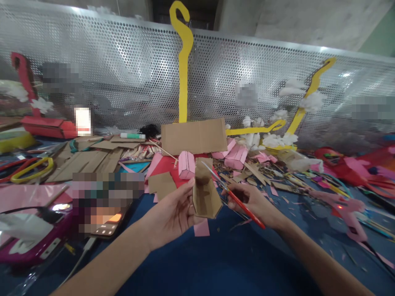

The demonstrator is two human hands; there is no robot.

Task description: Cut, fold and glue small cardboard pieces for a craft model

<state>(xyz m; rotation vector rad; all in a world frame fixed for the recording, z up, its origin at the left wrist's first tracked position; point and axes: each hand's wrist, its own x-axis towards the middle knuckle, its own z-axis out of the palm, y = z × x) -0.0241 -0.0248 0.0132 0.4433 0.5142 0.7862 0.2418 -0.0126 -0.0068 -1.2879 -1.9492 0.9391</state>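
Observation:
My left hand [174,209] is closed around a small folded cardboard box [206,201]. The box is open toward me, has angled sides, and a flap stands up at its far end. In my right hand [251,201] are red-handled scissors [243,207], their thin metal tip pointing up and left beside the flap. The fingers of that hand partly hide the tool. A small pink paper piece [201,228] lies below the box. Just beyond it stands a pink folded paper box [187,165].
A pink glue gun [342,207] lies at right, its light on. Cardboard scraps [89,162], a phone [108,224] and a purple power strip [33,242] are at left. Behind stand a yellow hook-topped strip [183,82] with a cardboard box [194,136] and a perforated metal panel [138,61].

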